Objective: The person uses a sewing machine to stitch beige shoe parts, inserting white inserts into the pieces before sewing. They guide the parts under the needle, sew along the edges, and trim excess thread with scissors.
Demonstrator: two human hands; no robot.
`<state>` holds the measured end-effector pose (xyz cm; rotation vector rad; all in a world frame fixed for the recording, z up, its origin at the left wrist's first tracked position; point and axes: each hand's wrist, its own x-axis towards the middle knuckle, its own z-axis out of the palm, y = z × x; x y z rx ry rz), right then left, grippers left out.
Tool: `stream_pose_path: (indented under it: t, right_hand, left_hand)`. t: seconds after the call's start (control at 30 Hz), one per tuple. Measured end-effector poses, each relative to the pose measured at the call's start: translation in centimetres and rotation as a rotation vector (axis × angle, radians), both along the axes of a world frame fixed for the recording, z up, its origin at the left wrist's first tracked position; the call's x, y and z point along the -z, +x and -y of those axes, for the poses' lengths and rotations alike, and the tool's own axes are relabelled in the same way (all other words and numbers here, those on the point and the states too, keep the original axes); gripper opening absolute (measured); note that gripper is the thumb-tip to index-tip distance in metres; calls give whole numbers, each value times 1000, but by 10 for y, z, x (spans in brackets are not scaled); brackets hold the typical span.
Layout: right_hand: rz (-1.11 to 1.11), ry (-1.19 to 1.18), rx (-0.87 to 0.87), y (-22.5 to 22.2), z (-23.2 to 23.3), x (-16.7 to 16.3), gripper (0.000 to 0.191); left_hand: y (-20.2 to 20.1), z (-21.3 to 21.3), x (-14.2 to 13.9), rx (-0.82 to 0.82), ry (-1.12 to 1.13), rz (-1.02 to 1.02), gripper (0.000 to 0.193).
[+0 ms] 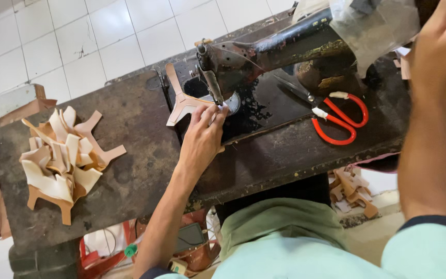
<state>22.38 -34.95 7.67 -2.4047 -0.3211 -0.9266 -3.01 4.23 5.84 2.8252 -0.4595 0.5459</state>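
Close up, a pale green shirt (305,243), filling the bottom; past it a long dark table (130,155), worn and stained, on white floor tiles (52,41); bolted on the table, an old black sewing machine (274,51), rusty at the head.

Left hand (202,137) flat on the machine bed, fingers spread and pressing down on a tan leather piece (184,103) right by the needle (213,88); not gripping, just holding it flat. Right hand (442,41) up high at the far end of the machine, fingers bent toward the wheel side; hard to tell whether anything is gripped, since the top edge cuts it off.

To do this bit well, probably best: keep fingertips beside the needle, never under it; feed the leather slow and straight; turn the wheel gently.

Off to the left, a pile (63,155) of cut tan pieces, well apart from the machine; red scissors (336,116) lying on the bed, near the machine arm; more scraps (352,188) on the floor below.

No boxes or signs to see; only a clear plastic bag (372,26), crumpled, draped over the machine top, and a small dark flat thing with a green cap (131,250) beside it, low under the table.
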Motion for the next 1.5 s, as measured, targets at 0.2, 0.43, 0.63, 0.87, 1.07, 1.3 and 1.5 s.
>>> stream_pose_path:
  t: [0.2, 0.43, 0.63, 0.87, 1.07, 1.3, 1.5]
  right_hand:
    - [108, 108, -362, -94, -75, -11, 13]
    - [-425, -293, -1047, -61, -238, 24, 21]
    - [-534, 470, -1413, -8, -252, 61, 38]
    - [-978, 52, -827, -39, -204, 105, 28]
    - [-904, 227, -1024, -56, -208, 74, 28]
    - [-840, 371, -1115, -64, -214, 63, 18]
    - [-921, 478, -1178, -60, -215, 80, 17]
  left_hand:
    - [4, -14, 6, 43, -88, 12, 38]
    - [11, -35, -5, 84, -332, -128, 20]
    - [19, -44, -14, 161, -278, -151, 18]
    - [20, -45, -10, 107, -253, -152, 16]
    - [7, -21, 1, -61, -221, -99, 17]
    - [-2, 9, 6, -221, -211, 15, 28]
    - [-8, 26, 3, -278, -161, 2, 46]
